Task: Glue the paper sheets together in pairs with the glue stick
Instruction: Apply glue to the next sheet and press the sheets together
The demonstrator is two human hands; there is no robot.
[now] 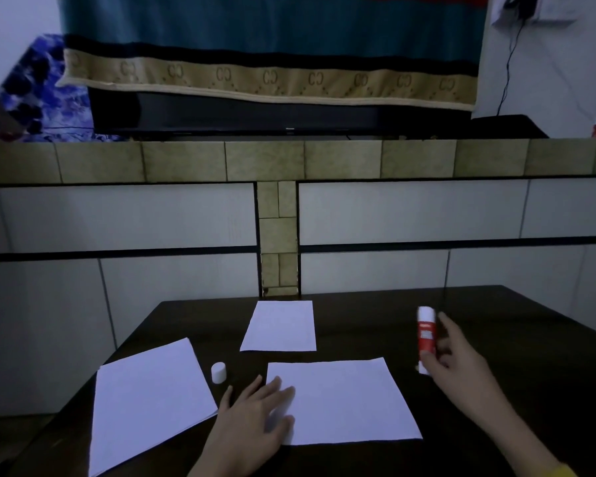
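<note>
So on my feed the biggest thing was the dark wooden table [496,339], pushed up against a tiled wall, and everything sat on that. Largest sheet was the stack of white paper [148,401] down by the front-left corner, turned at an angle, with what looked like more than one sheet's edge showing on its right side. Next was the white sheet [344,401] lying flat near the front edge, about mid-table. Behind it, close to the back edge, was a smaller white sheet [281,327], well apart from the other two. Left hand [252,421] was flat and relaxed, fingers straight and spread, pressing on the left edge of that middle sheet with the fingertips on the paper and the palm on the wood. Right hand [458,359] was off to the right side of the table, thumb and fingers wrapped around the red and white glue stick [426,335], which stood upright with its cap off; couldn't tell if its base was touching the wood. The little white cap [218,372] sat upright by itself between the left stack and the middle sheet.
</note>
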